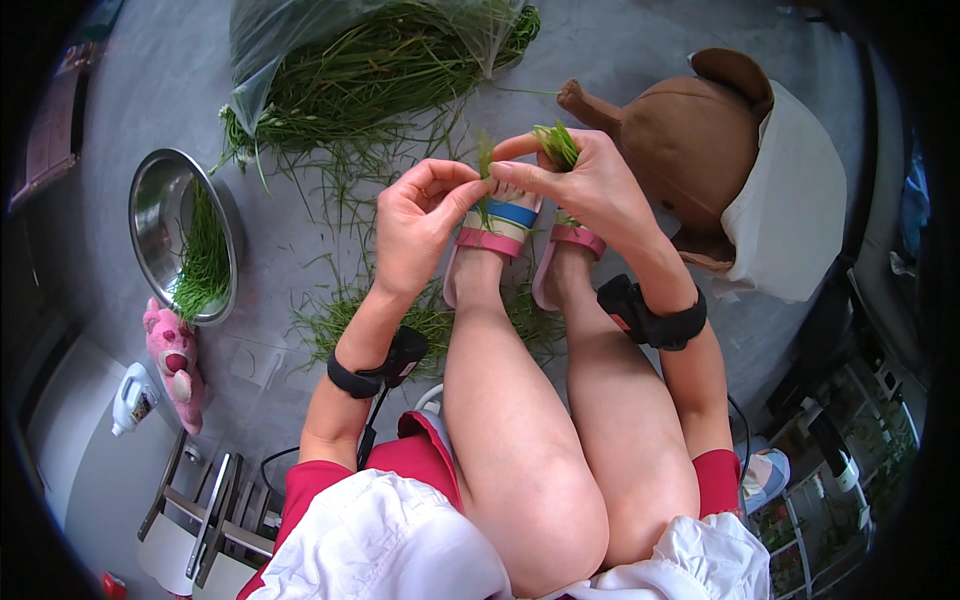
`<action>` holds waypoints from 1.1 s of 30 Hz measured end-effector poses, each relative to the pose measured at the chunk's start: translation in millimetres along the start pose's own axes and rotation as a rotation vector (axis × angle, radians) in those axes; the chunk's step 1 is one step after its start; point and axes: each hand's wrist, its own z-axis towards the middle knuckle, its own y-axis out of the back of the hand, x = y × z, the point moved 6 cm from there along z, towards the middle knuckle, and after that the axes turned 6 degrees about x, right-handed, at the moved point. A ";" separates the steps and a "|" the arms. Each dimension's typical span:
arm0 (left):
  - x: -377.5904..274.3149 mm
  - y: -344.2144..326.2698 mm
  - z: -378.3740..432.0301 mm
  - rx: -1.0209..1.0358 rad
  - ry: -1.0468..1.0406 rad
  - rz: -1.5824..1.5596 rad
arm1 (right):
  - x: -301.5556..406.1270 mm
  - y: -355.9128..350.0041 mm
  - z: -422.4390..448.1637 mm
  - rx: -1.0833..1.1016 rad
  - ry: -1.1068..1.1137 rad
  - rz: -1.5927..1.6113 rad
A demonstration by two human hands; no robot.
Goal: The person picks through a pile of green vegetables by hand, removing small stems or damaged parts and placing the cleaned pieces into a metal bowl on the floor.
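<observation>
My left hand [412,225] pinches thin green blades [484,159] between thumb and forefinger, above my sandalled feet. Its fingertips meet those of my right hand [604,180], which touches the same blades. A small bunch of garlic chives [556,146] is tucked in the curl of my right fingers. Beyond my hands, a large heap of garlic chives [375,67], some with whitish flower heads, spills from a clear plastic bag [266,45]. To the left, a stainless steel basin [154,217] holds a bundle of green chives [204,255].
Loose blades [352,322] litter the grey floor around my striped slide sandals [491,240]. A brown plush toy [682,142] in a white cover lies at right. Beside the basin are a pink plush bear [174,356] and a pale plastic jug [135,397]. Chairs [202,517] stand lower left.
</observation>
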 end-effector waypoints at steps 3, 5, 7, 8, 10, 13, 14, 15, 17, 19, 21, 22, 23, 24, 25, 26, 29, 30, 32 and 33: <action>0.1 -6.0 -0.7 0.036 0.006 0.007 | -0.3 -0.2 -1.1 -0.013 -0.033 -0.033; 0.7 -7.1 -1.1 0.080 0.029 0.007 | -0.4 1.6 -2.7 -0.023 -0.047 -0.022; -3.7 -6.0 0.2 0.093 -0.003 -0.021 | -0.1 3.3 -4.2 -0.026 -0.049 0.033; -6.0 -5.2 1.5 0.099 -0.019 -0.035 | 0.3 3.2 -4.5 -0.015 -0.057 0.023; -6.0 -2.3 5.4 0.133 0.006 -0.092 | 0.9 3.1 -5.7 0.005 -0.074 0.003; -2.4 -1.7 11.9 0.153 0.039 -0.165 | -4.6 1.8 -3.5 0.031 -0.110 -0.071; -1.4 -0.4 12.6 0.143 0.026 -0.162 | -4.4 1.4 -3.8 0.032 -0.115 -0.064; -1.1 0.3 13.6 0.136 0.013 -0.161 | -3.9 1.4 -4.4 0.029 -0.121 -0.059; -3.4 0.1 12.9 0.115 -0.003 -0.166 | -4.4 2.1 -3.8 0.026 -0.122 -0.058; -1.8 -1.4 11.3 0.100 -0.007 -0.150 | -7.5 2.5 -2.6 0.032 -0.112 -0.066; 3.7 -3.0 11.3 0.098 -0.001 -0.115 | -7.9 1.2 -2.8 0.039 -0.116 -0.062; 4.8 -1.6 11.6 0.076 0.015 -0.136 | -8.1 0.7 -2.6 0.043 -0.117 -0.061; 5.7 0.2 11.8 0.053 0.030 -0.157 | -7.2 1.2 -2.9 0.035 -0.114 -0.052; 6.3 1.8 11.8 0.032 0.045 -0.178 | -5.4 1.9 -3.8 0.025 -0.111 -0.042; 7.3 3.5 11.6 0.021 0.068 -0.221 | -4.2 2.7 -4.3 0.016 -0.107 -0.033; 7.8 6.1 11.1 0.009 0.090 -0.263 | -5.3 3.8 -3.9 0.012 -0.124 -0.017; 4.8 12.6 8.7 -0.028 0.127 -0.336 | -6.9 8.2 -3.4 -0.018 -0.175 0.039; 4.8 14.9 8.3 -0.038 0.126 -0.343 | -6.4 9.9 -3.6 -0.039 -0.194 0.061; 4.9 19.3 7.6 -0.048 0.120 -0.356 | -4.8 12.8 -4.0 -0.064 -0.220 0.101; 4.7 20.5 7.8 -0.046 0.116 -0.362 | -3.2 15.3 -5.3 -0.072 -0.227 0.118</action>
